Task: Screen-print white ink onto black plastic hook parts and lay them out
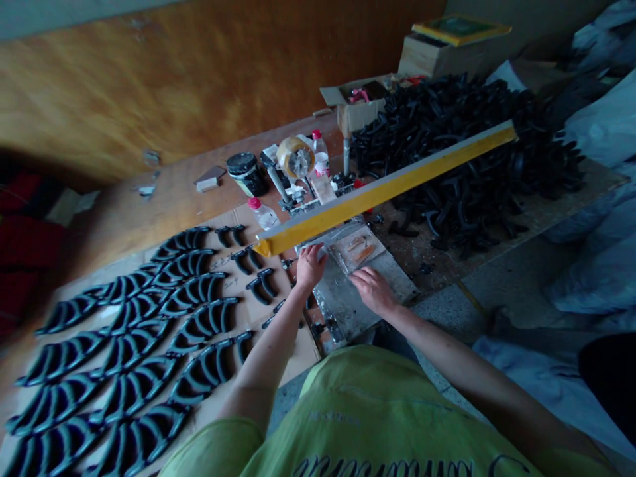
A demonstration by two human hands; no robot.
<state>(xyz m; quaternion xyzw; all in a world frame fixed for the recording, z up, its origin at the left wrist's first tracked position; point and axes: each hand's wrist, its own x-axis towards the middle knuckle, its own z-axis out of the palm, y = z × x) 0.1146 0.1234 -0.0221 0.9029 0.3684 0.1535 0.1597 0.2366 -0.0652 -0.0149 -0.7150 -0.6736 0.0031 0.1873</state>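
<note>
My left hand (311, 267) is at the left side of a grey, smeared board (348, 301), just below a raised frame with a yellow edge (387, 189). Its fingers are curled together, and whatever they grip is too small to make out. My right hand (373, 289) reaches in from the right, fingers pinched beside a pale plate (365, 246) carrying brownish pieces. What lies between those fingertips is also unclear. Left of my left hand, a few black curved handle-like parts (262, 285) lie on a cardboard sheet (233, 265).
Rows of black curved parts (134, 334) cover the cardboard at left. A large heap of similar parts (462, 146) fills the right side. Behind the board stand a tape roll (295, 158), a black tub (246, 173), red-capped bottles (263, 215) and an open box (355, 112).
</note>
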